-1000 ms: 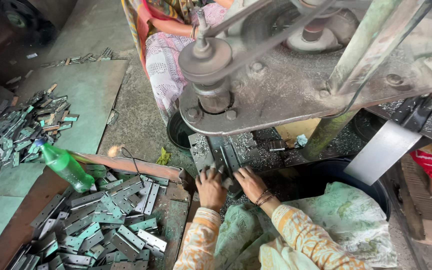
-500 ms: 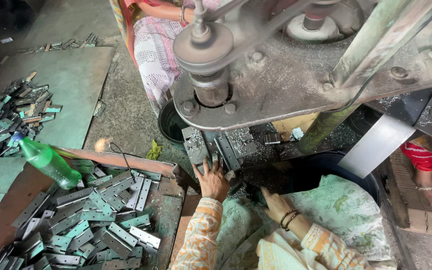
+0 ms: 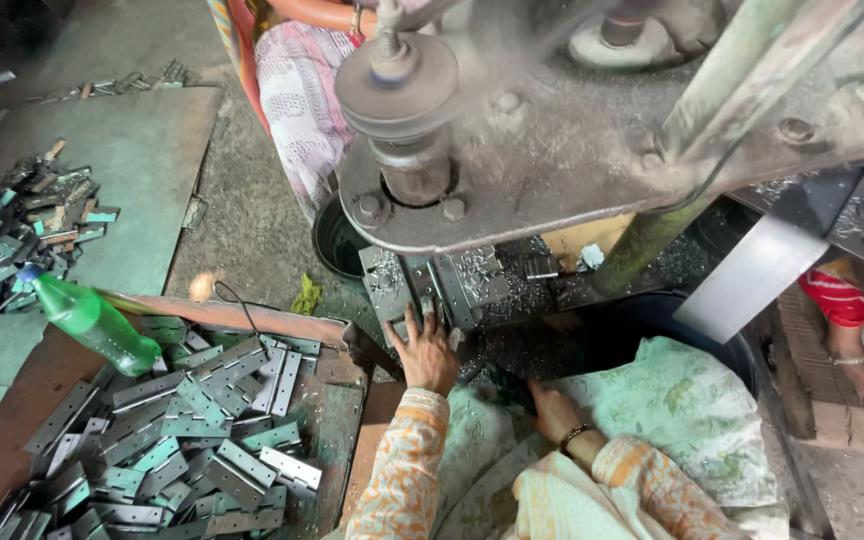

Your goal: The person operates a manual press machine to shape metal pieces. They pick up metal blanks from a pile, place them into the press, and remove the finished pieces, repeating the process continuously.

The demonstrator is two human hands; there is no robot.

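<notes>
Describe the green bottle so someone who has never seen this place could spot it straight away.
Start at the big grey press machine, then look down and left to the wooden tray heaped with flat metal strips. The green bottle lies tilted at the tray's upper left edge. It is the only smooth, translucent green plastic thing among grey metal pieces.

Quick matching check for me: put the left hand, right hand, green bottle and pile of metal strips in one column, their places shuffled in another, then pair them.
1. left hand
2. right hand
3. green bottle
4. pile of metal strips

A. lying at the tray's upper left corner
B. low, over the patterned cloth
C. filling the tray at lower left
D. fingers on the press bed

Pairs: 1-D, 2-B, 3-A, 4-C
</notes>
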